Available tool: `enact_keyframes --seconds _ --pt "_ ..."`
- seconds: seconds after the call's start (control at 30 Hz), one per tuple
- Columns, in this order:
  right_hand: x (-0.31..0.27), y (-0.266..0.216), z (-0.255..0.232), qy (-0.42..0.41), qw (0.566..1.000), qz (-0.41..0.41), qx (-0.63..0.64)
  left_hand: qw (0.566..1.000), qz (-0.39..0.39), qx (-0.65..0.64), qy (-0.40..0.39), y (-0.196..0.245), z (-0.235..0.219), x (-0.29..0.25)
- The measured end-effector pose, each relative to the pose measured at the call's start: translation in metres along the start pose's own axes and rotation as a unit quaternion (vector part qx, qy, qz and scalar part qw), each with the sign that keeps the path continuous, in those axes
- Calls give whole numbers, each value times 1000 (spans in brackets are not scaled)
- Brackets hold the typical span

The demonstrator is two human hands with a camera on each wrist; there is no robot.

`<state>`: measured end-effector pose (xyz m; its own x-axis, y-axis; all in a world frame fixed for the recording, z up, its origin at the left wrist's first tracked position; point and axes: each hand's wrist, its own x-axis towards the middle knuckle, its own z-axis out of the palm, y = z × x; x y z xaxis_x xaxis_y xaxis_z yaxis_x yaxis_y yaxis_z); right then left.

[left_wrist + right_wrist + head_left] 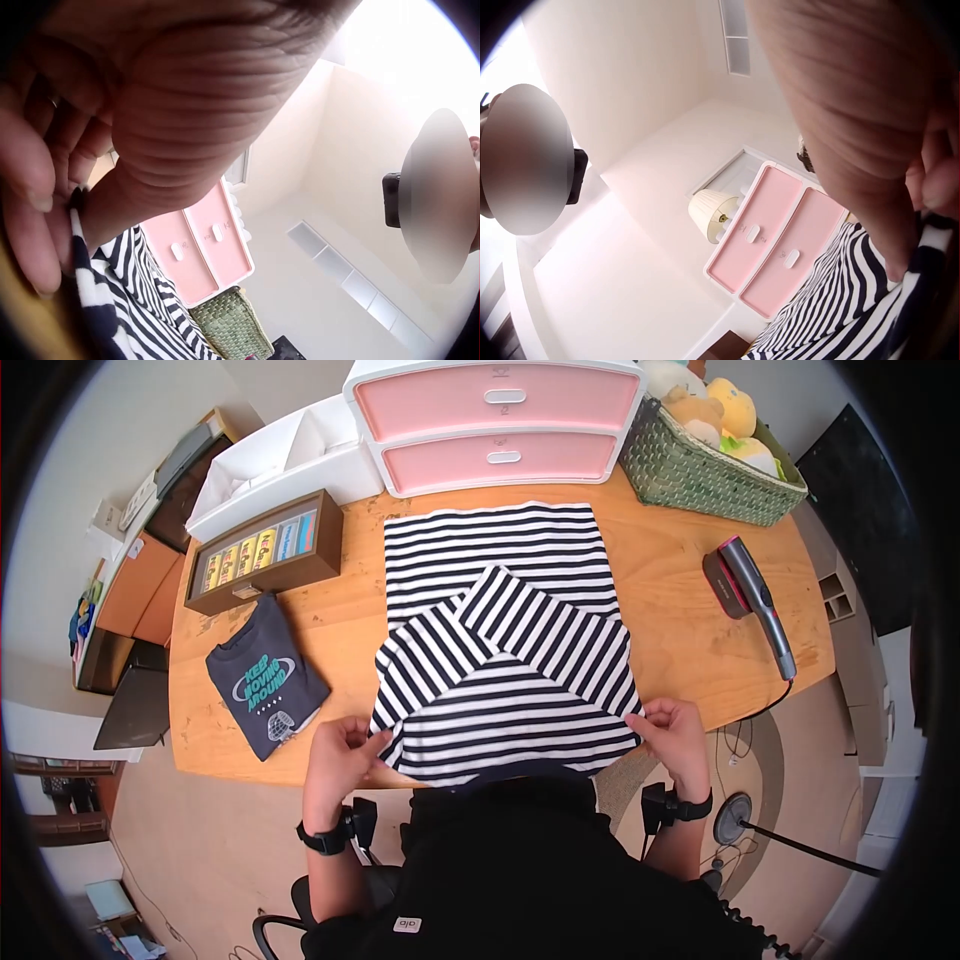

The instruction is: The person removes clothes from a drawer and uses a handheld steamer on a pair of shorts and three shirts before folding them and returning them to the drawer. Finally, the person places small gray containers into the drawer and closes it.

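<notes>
A black-and-white striped long-sleeved shirt (510, 705) lies spread on the wooden table, its dark neckline toward the person's body. Both sleeves (545, 625) are folded inward and cross over the middle. At the near left shoulder, the left hand (346, 758) pinches the fabric between thumb and fingers. The right hand (676, 738) pinches the opposite shoulder edge at the near right. In the left wrist view the striped cloth (94, 292) runs up between thumb and fingers. The right wrist view shows the thumb (900, 259) on the striped edge, with the other fingers partly hidden.
To the left lie a folded dark grey T-shirt (268, 685) and a brown display box (325, 540). Behind stand a white bin (350, 465), a pink drawer unit (430, 405) and a green basket (690, 480) of plush toys. A corded handheld appliance (765, 605) lies at right.
</notes>
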<state>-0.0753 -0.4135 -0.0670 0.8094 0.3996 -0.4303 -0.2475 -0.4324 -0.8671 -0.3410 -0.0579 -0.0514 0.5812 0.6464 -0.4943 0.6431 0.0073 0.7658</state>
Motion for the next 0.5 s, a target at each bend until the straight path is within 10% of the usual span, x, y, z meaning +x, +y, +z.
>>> enact_keyframes --seconds 0.5 --pt "-50 34 31 153 987 -45 23 989 -12 -50 142 -20 45 -60"
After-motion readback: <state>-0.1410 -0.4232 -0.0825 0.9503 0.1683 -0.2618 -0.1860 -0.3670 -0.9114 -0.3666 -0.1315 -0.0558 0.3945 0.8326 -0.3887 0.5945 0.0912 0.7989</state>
